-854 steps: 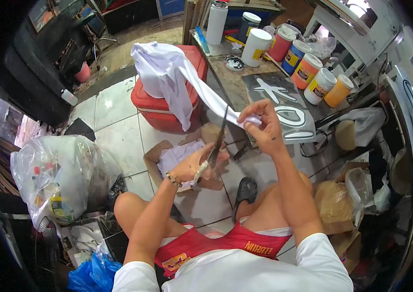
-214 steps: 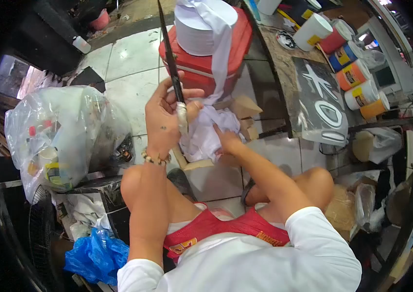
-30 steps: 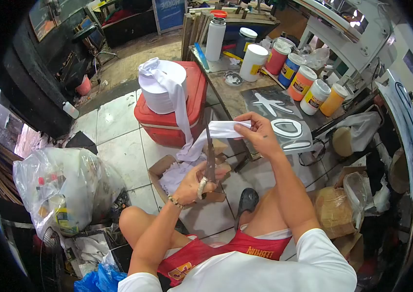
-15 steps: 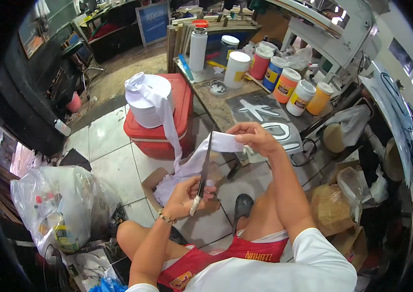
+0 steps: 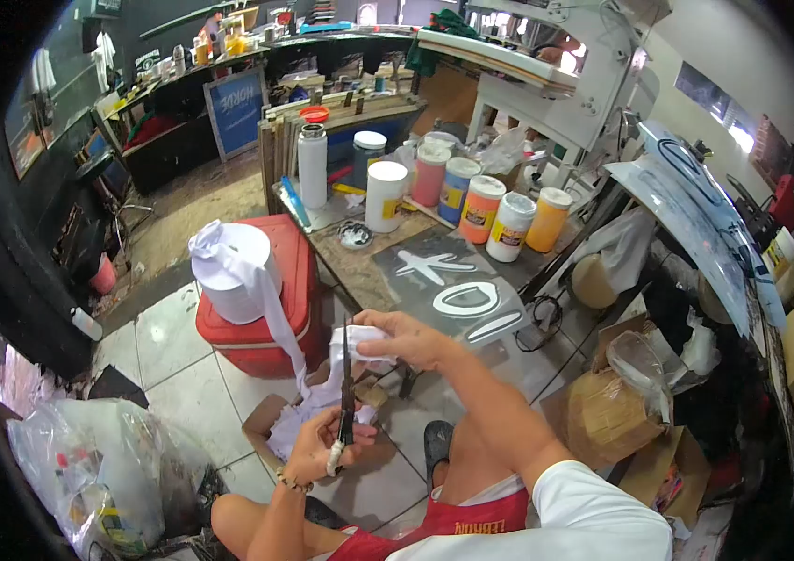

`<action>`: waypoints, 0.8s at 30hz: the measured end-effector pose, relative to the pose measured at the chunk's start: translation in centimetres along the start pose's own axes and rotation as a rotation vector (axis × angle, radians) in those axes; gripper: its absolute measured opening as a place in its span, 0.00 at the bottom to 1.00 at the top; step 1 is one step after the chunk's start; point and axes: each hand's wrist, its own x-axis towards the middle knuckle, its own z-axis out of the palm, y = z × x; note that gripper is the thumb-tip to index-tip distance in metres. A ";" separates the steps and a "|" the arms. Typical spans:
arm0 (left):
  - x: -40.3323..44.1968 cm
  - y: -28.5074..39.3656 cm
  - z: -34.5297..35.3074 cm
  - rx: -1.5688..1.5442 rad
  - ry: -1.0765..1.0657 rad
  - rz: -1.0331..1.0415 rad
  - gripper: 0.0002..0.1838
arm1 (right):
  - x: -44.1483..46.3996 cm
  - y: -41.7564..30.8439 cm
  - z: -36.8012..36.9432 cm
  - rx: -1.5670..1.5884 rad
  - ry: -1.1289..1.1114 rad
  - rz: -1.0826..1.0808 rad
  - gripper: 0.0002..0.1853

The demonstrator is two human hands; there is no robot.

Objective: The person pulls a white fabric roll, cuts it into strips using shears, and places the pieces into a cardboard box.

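Observation:
My left hand (image 5: 324, 447) is closed around the pale wrapped handle of dark scissors (image 5: 347, 393), whose blades point upward. To the right and higher, my right hand (image 5: 401, 341) pinches the end of a white fabric strip (image 5: 343, 348), which lies at the upper part of the blades. The strip runs down toward white fabric (image 5: 294, 423) in an open cardboard box (image 5: 259, 419) on the floor. A white roll (image 5: 238, 271) with fabric draped over it stands on a red cooler (image 5: 294, 257). Whether the blades are parted is unclear.
A work table (image 5: 331, 245) holds several paint jars, such as an orange jar (image 5: 482, 210), a white bottle (image 5: 313, 168) and a black lettered sheet (image 5: 443, 290). A clear plastic bag (image 5: 107, 467) is at the lower left; a brown package (image 5: 598, 416) lies at right.
The view has tilted up and turned right, so more of the back table shows. My right hand has come closer to the scissors, and the strip between them is shorter and bunched.

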 end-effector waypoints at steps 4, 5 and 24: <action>-0.3 1.3 1.1 -0.029 0.000 0.011 0.42 | -0.1 -0.5 0.4 0.052 -0.017 -0.050 0.32; -0.3 1.3 1.1 0.033 0.017 0.027 0.41 | -0.1 -0.6 0.5 0.037 -0.033 -0.048 0.31; -0.1 0.6 0.7 0.040 -0.101 0.146 0.45 | 0.9 2.8 0.7 -0.167 0.017 -0.064 0.13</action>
